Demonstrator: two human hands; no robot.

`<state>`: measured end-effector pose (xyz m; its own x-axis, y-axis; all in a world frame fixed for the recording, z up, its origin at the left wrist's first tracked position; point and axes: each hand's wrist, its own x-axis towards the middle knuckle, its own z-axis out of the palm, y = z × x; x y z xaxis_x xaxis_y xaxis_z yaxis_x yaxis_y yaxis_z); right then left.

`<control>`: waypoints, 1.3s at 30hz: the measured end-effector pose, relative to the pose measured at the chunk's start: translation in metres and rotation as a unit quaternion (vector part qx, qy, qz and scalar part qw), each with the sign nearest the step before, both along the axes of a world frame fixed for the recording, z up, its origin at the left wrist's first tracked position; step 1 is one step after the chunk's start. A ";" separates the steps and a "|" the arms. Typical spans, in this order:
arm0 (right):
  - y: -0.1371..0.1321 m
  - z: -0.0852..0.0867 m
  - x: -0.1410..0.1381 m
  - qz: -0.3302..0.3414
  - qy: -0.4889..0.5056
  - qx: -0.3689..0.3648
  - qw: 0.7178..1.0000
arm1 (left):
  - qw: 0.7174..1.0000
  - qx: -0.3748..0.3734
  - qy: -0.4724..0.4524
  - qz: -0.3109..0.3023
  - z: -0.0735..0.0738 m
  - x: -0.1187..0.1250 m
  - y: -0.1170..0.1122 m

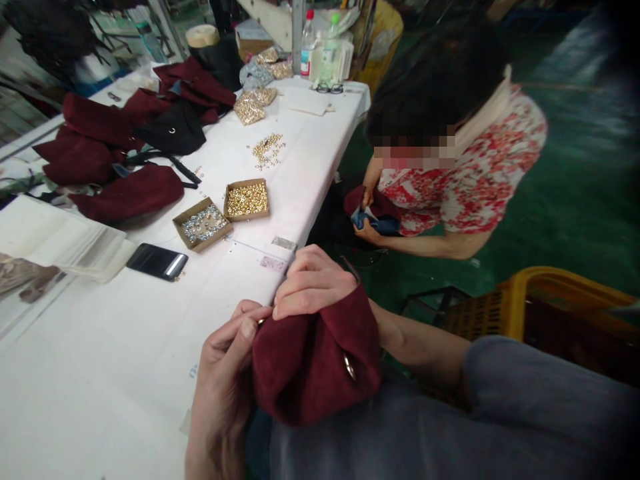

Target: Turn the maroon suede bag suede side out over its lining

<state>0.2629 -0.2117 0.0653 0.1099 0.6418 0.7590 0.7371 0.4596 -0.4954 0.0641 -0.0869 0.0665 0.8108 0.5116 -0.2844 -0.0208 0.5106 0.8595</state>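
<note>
In the head camera's view, a person's left hand (227, 350) pinches the rim of a maroon cloth piece (320, 360) beside a small gold stud (261, 322), while the right hand (313, 280) clasps the piece from above, just off the right edge of a white-covered table (125, 360). Whether the stud itself is caught in the left fingertips cannot be told. A loose pinch could let the stud drop past that edge to the green floor (545, 153); a slack right grip could let the folded cloth twist, pulling the rim askew. A gold clasp (349, 367) on its lower face could snag clothing. Further up the same edge, a gold-filled tray (250, 217) and a silver-filled tray (216, 240) stand corner to corner, where a stray elbow might spill and mix their contents. Across that edge, a co-worker (480, 190) bends over similar cloth.
</note>
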 end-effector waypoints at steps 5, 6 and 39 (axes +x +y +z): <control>-0.003 0.001 -0.005 -0.019 0.020 -0.001 1.000 | 0.999 0.045 -0.016 0.004 0.000 -0.009 -0.002; -0.003 0.001 -0.006 -0.023 0.030 -0.003 0.999 | 0.997 0.080 -0.020 0.011 0.000 -0.013 -0.002; -0.004 0.011 -0.009 0.034 0.046 -0.008 0.998 | 0.998 0.063 -0.007 -0.006 0.012 -0.018 0.006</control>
<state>0.2538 -0.2156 0.0763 0.1346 0.6620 0.7373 0.6557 0.4984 -0.5672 0.0466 -0.0808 0.0784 0.8208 0.5324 -0.2071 -0.0279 0.3996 0.9163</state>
